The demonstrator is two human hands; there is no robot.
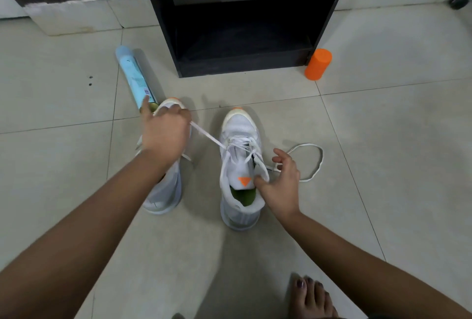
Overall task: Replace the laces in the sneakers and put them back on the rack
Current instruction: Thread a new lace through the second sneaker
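Note:
Two white sneakers with orange toe tips stand on the tiled floor, toes pointing away from me. My left hand (164,132) hovers over the left sneaker (166,191) and pinches one end of a white lace (208,136), pulled taut from the right sneaker's eyelets. My right hand (281,182) steadies the right sneaker (240,165), thumb on the tongue by its orange triangle, fingers loosely curled at the collar. The lace's other end (316,163) lies in a loop on the floor to the right.
A black shoe rack (242,63) stands straight ahead with a bare lower shelf. A light-blue spray can (134,76) lies on the floor left of it, an orange cylinder (318,64) stands at its right corner. My bare foot (311,295) is at the bottom.

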